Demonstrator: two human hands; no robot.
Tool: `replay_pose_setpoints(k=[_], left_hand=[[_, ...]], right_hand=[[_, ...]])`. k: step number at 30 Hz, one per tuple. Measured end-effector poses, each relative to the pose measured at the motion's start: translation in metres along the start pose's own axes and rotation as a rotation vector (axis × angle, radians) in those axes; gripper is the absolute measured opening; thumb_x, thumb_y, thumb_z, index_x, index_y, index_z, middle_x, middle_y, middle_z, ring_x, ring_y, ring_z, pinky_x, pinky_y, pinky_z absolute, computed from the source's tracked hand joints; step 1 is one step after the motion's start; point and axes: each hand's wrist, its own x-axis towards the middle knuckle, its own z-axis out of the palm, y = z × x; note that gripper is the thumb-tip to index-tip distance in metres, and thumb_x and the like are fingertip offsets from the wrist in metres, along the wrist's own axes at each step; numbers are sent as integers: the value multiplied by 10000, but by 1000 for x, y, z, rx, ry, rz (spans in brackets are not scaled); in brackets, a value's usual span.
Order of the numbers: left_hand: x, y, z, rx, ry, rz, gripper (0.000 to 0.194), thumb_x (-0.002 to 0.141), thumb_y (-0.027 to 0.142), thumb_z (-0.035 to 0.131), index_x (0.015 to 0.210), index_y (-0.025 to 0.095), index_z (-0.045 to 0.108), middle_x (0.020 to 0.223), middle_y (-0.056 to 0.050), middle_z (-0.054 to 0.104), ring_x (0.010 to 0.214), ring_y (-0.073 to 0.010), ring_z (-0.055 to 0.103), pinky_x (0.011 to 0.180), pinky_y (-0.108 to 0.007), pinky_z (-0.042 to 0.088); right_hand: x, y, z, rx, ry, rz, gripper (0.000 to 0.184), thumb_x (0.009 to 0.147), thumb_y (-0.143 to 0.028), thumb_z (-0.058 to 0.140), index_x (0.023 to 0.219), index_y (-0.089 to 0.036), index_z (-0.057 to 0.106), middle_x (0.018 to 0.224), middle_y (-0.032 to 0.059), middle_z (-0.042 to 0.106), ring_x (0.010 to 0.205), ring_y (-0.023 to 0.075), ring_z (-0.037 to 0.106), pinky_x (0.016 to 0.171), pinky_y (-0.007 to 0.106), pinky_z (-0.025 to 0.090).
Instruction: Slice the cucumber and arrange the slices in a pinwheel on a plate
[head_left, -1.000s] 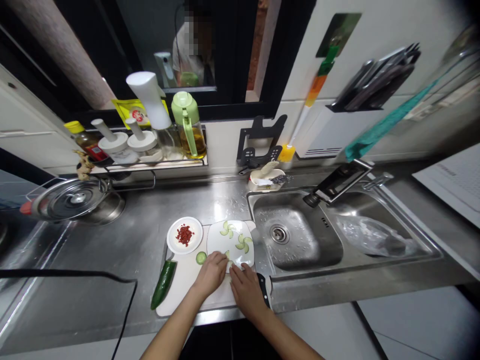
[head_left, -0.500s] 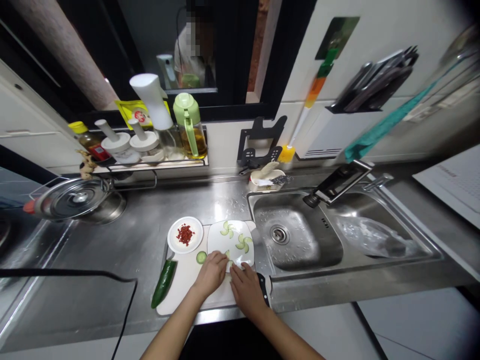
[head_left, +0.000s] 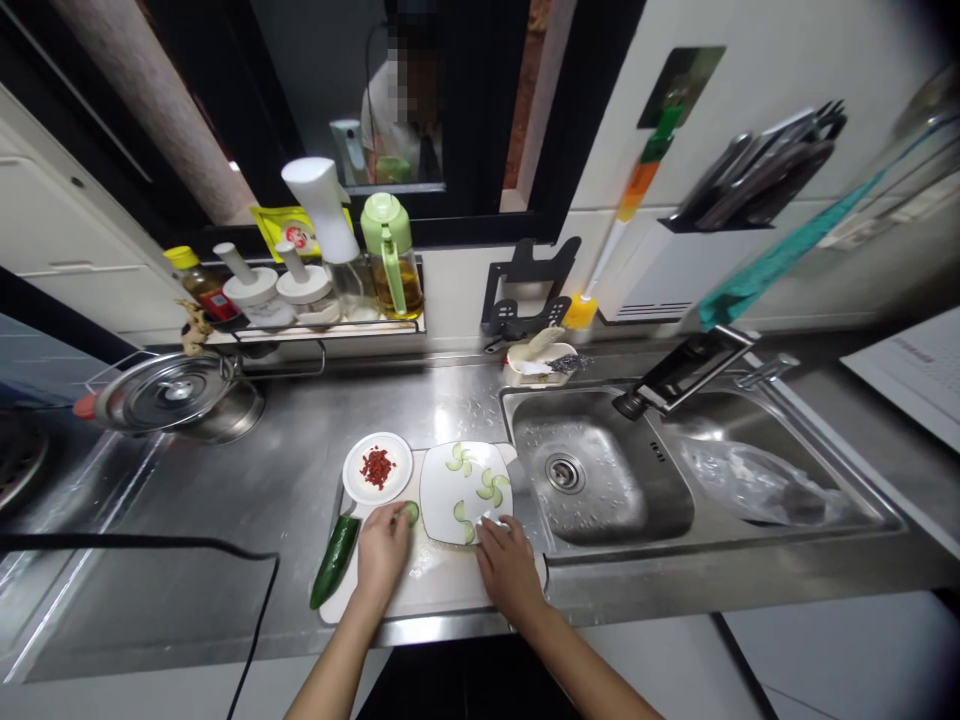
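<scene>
My left hand (head_left: 382, 550) rests on the white cutting board (head_left: 435, 585) with its fingers closing round a round cucumber slice (head_left: 411, 512) at the board's far edge. My right hand (head_left: 506, 560) touches the near right rim of the white square plate (head_left: 444, 485), fingers curled on the edge. Several half-moon cucumber slices (head_left: 487, 485) lie on that plate. Left of my left hand, a cucumber piece (head_left: 335, 560) lies on the board. A small round white plate (head_left: 358, 482) with red chopped bits (head_left: 377, 466) sits beyond the board.
A steel sink (head_left: 600, 480) lies to the right, with a clear plastic bag (head_left: 750, 480) in its second basin and a tap (head_left: 679, 375) above. A rack of condiment bottles (head_left: 315, 290) stands at the back. A pot lid (head_left: 169, 395) sits left. A black cable (head_left: 150, 550) crosses the counter.
My left hand moved left from the square plate's near edge to the round cucumber slice. My right hand shifted to the plate's right corner. A slice now lies at the plate's near edge.
</scene>
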Motion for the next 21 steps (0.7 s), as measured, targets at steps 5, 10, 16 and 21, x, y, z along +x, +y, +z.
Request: replay_pose_setpoints(k=[5,10,16,21], left_hand=[[-6,-11,2,82,-28,-198,336,795,355,503,1011,147,656,868,-96,677,802,-227,621,770,-340,462],[-5,-10,8,96,-22,-221,353,793,361,497,1019,139,655,874,-109,663,793,-231,610,755,-340,450],[-4,-5,9,67,-37,-256,262,784,338,503,904,177,671,769,-63,656,715,-206,603,704,-309,432],[-1,-3,9,9,-16,-296,290,747,287,544,998,178,637,835,-63,683,769,-204,629,723,-294,442]], right_hand=[[1,1,-1,5,-14,23,314,879,-218,437,1147,-224,600,1218,69,588,1198,269,406,892,420,402],[0,-1,-2,8,-16,11,303,882,-214,437,1136,-220,603,1214,60,591,1189,272,408,886,407,401],[-2,-2,-3,-9,5,-6,290,878,-212,450,1121,-230,607,1200,60,596,1186,258,413,897,395,394],[-3,-1,-3,3,0,7,288,880,-210,438,1103,-231,618,1187,58,603,1182,260,414,900,395,391]])
